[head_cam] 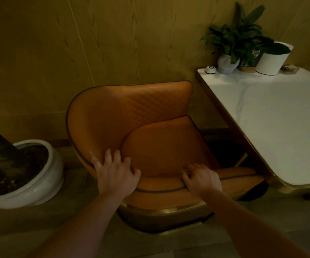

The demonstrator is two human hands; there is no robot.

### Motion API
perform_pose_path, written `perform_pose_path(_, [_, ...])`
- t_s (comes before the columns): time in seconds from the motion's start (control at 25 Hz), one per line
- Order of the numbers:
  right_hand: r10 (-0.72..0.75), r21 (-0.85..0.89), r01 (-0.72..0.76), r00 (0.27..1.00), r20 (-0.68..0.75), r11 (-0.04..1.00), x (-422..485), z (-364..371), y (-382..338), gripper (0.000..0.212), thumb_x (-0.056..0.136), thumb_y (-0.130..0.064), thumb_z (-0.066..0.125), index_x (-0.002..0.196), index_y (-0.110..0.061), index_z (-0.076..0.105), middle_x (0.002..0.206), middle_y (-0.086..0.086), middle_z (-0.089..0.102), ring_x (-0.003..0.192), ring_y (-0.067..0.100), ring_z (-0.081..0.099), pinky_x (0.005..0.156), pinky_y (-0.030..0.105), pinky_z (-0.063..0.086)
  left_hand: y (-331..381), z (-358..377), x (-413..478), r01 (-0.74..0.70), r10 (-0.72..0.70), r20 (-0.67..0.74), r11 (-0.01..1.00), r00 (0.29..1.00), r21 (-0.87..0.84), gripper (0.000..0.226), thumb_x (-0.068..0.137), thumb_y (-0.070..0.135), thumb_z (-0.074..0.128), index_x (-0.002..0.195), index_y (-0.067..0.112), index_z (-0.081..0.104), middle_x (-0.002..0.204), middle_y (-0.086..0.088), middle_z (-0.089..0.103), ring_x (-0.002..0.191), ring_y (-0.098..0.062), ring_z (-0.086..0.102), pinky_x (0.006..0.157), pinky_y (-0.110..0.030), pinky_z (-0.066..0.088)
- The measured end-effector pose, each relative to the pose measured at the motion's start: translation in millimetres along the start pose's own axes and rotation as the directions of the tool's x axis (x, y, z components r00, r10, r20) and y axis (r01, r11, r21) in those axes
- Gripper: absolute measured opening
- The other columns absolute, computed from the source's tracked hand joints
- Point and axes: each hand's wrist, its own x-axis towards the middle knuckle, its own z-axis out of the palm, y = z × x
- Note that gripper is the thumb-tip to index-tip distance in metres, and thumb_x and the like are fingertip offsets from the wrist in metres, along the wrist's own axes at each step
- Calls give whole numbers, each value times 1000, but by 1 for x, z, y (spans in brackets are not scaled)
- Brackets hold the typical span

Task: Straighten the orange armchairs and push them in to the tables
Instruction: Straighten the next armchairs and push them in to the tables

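An orange armchair [131, 118] with a quilted back and a gold base stands below me, its seat facing right toward a white marble-top table [284, 116] with a gold rim. The chair's near arm reaches under the table's near corner. My left hand [116, 174] lies on the chair's near rim at the back corner, fingers spread over the inside of the shell. My right hand [201, 178] grips the near armrest edge, its fingers curled over the rim toward the seat cushion.
A large white floor planter [44, 175] with a dark trunk stands close to the chair's left. A panelled wall runs behind the chair. On the table's far end sit a leafy plant in a vase [228, 62], a white pot [272, 62] and a small white call button [210, 69].
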Motion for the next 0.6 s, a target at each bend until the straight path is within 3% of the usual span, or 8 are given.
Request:
perform_pose_path(0.24, [106, -14, -105, 983, 150, 994, -11, -18, -19, 42, 102, -49, 33, 129, -26, 55, 134, -2, 57, 121, 18, 51, 99, 36, 44, -11, -11, -5, -127, 124, 143, 992, 982, 15, 60, 92, 58, 18, 127, 30, 58, 157, -10, 35, 149, -37, 14, 106, -78, -9])
perform_pose_path(0.36, [173, 50, -179, 979, 105, 983, -25, -42, -47, 44, 103, -48, 35, 132, -21, 54, 139, 1, 55, 125, 20, 50, 101, 37, 44, -23, -19, -6, -208, 214, 242, 977, 946, -49, 60, 96, 59, 16, 140, 32, 46, 163, -10, 22, 152, -35, 3, 107, -74, -16])
perform_pose_path(0.48, [211, 90, -217, 975, 67, 972, -35, -68, -79, 49, 104, -47, 35, 139, -17, 50, 147, 1, 49, 133, 21, 44, 106, 38, 41, -48, -37, 2, -221, 244, 254, 968, 936, -118, 59, 97, 58, 21, 145, 30, 40, 158, -8, 32, 149, -34, 15, 116, -60, 8])
perform_pose_path(0.6, [229, 115, -236, 971, 69, 965, -22, -84, -99, 54, 103, -50, 34, 146, -19, 43, 156, -1, 38, 143, 21, 34, 113, 38, 34, -72, -55, 28, -241, 268, 187, 958, 945, -155, 56, 97, 55, 27, 144, 27, 40, 145, -5, 46, 138, -31, 34, 108, -50, 28])
